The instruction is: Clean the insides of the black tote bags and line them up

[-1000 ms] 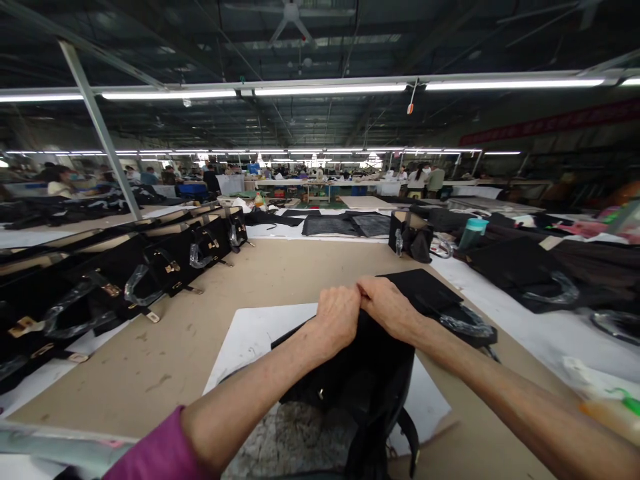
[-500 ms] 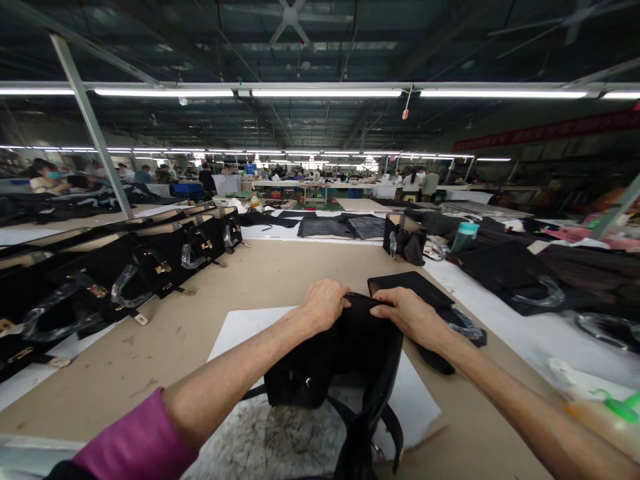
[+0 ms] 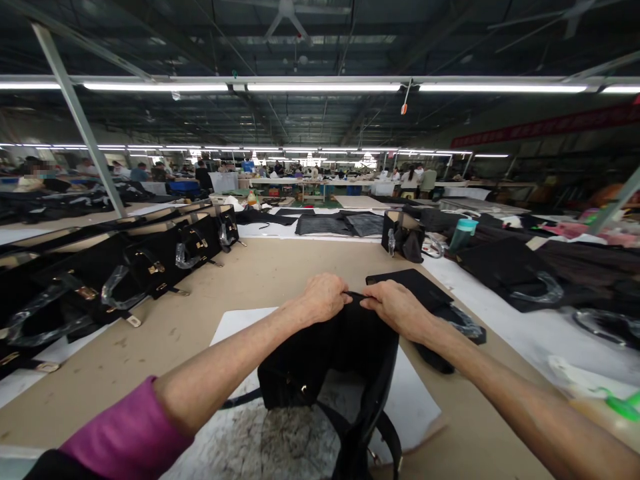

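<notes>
A black handbag piece (image 3: 345, 347) with small gold metal fittings and dangling straps is in front of me, over a smudged white sheet (image 3: 280, 433). Pinched at its top edge are the fingers of my left hand (image 3: 327, 295). My right hand (image 3: 393, 303) grips the same edge a short way to the right, thumb and fingers closed on it. The lower part of the piece hangs open and curves toward me. Just beyond my right hand lies a flat black bag panel (image 3: 417, 290) with a plastic-wrapped handle.
Rows of black handbags (image 3: 150, 263) stand along the left. Another black bag (image 3: 403, 233) stands at the back right, near a teal-lidded cup (image 3: 463, 233). Black panels (image 3: 515, 273) and a green-capped bottle (image 3: 623, 407) are at the right. People work at distant tables.
My right hand has slid left along the edge, closer to my left hand. The bag piece has shifted slightly left, and both hands still grip it.
</notes>
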Motion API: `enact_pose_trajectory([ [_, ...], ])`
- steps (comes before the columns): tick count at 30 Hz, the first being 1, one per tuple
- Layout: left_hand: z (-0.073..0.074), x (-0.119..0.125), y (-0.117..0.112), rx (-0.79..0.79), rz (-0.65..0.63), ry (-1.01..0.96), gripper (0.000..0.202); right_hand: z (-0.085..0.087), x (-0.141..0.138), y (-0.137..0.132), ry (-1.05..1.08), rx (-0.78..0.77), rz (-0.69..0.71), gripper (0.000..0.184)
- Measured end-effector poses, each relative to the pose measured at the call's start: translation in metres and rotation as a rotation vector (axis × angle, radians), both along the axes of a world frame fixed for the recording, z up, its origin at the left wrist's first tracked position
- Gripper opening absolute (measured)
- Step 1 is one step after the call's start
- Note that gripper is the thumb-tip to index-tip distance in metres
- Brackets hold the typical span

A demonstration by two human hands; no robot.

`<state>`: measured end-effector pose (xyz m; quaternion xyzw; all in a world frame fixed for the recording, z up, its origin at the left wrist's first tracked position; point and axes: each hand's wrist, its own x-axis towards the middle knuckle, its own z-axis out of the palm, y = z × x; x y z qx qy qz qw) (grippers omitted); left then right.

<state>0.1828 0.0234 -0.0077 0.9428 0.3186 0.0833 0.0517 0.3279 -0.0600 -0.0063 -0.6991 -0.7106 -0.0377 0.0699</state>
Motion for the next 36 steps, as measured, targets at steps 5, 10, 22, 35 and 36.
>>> enact_pose_trajectory([
  [5, -0.002, 0.003, 0.001, 0.093, -0.028, 0.027, 0.028, -0.001, -0.003, 0.005, -0.064, 0.034, 0.013, 0.021],
  [10, -0.003, 0.002, 0.000, 0.096, -0.043, 0.015, 0.029, 0.002, -0.005, 0.011, -0.074, 0.022, 0.088, 0.023],
  [22, 0.009, -0.012, -0.007, -0.026, -0.048, -0.001, 0.022, 0.009, -0.015, 0.012, -0.082, -0.002, 0.091, 0.024],
  [35, -0.005, -0.112, -0.035, -0.072, 0.227, -0.069, 0.029, 0.007, -0.014, 0.028, -0.061, 0.012, 0.322, 0.035],
  [36, -0.007, -0.119, -0.037, -0.068, 0.239, -0.095, 0.030, 0.007, -0.015, 0.029, -0.060, 0.001, 0.315, 0.036],
])
